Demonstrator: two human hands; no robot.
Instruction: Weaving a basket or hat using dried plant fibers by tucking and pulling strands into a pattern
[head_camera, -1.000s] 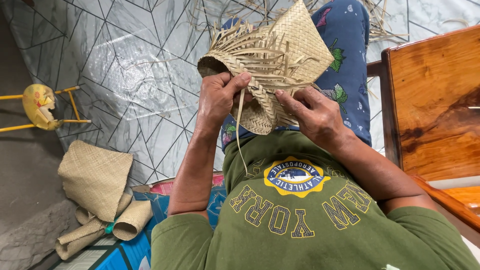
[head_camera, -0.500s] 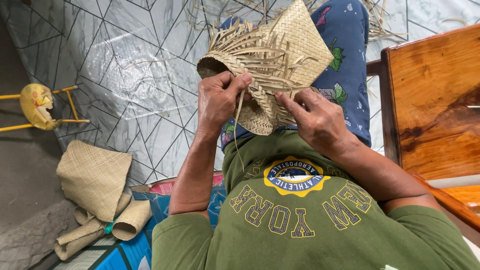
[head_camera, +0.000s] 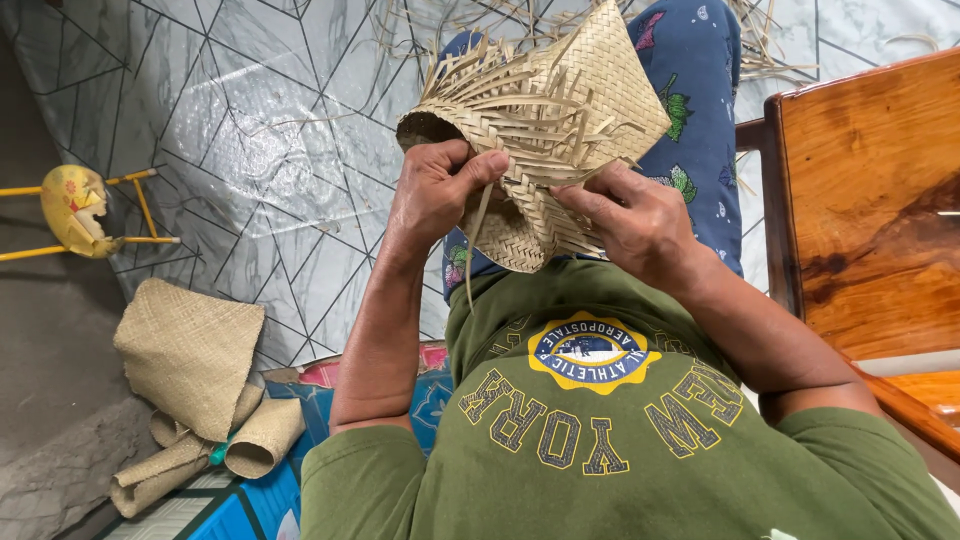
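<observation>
left hand gripping the half-woven straw basket plus a loose strip | right hand pinching its weave | basket's over the lap, centre | finished mats lying near left on floor

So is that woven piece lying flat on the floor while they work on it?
No, both hands hold the woven piece up above the lap.

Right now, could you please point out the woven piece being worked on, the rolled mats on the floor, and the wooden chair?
woven piece (head_camera: 590, 90): head view, flat plaited upper face.
rolled mats (head_camera: 262, 440): head view, side of the nearest roll.
wooden chair (head_camera: 870, 200): head view, polished panel.
</observation>
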